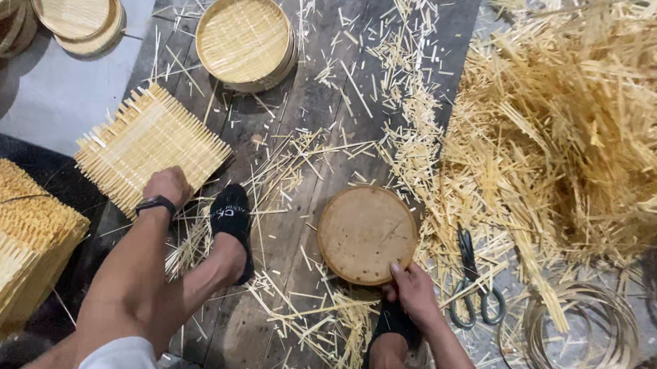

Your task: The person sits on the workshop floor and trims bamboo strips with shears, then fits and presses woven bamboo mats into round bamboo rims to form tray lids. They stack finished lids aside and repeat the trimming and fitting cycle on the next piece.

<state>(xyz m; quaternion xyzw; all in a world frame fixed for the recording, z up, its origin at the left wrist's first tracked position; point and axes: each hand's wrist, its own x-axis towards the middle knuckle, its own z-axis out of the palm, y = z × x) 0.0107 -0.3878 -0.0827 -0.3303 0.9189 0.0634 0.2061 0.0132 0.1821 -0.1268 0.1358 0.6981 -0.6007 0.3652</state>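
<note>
My left hand [166, 186] rests on the near edge of a square woven bamboo mat [151, 143] lying on the dark wooden boards; its fingers are hidden, and a black band sits on the wrist. My right hand [412, 287] grips the near rim of a round wooden disc [366, 233] that lies flat on the boards. Both my feet in black socks [233, 220] are on the boards between the two hands. Scissors with grey-green handles [473, 283] lie just right of the right hand.
A stack of round woven trays [245, 39] stands at the top centre, more trays [72, 2] at top left. Stacked square mats [6, 241] lie at left. A big heap of bamboo strips [590, 124] fills the right; coiled bamboo hoops [577, 336] lie below it.
</note>
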